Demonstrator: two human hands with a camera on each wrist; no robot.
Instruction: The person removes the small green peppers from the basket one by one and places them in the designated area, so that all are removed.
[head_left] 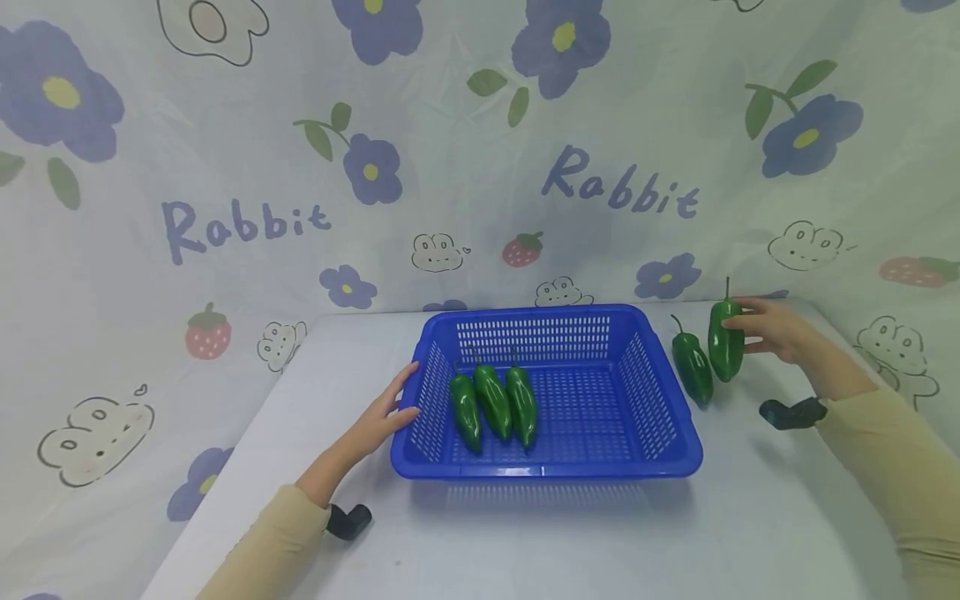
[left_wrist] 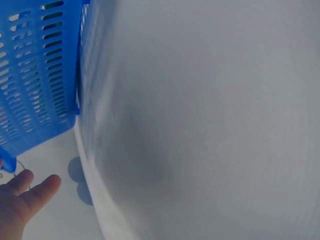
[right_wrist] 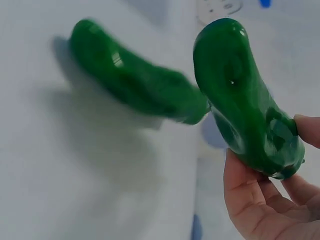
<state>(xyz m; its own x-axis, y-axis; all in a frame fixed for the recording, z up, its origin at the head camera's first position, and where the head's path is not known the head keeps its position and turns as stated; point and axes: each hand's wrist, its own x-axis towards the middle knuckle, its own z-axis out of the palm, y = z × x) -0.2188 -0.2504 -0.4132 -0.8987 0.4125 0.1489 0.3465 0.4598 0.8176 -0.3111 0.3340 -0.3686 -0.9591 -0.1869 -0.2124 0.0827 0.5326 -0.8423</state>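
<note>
My right hand pinches a glossy green chili pepper between thumb and fingers, its stem pointing up. In the right wrist view the held pepper tilts above the white surface, gripped near its stem end. A second green pepper lies on the table just left of it. My left hand rests at the left rim of a blue plastic basket, its fingers fairly straight. Three green peppers lie side by side in the basket's left part, stems toward the back.
The white table carries the basket at its middle. A patterned cloth with flowers and rabbits hangs behind the table. Black wrist devices sit at both sleeves. The basket's slotted wall fills the left wrist view's upper left.
</note>
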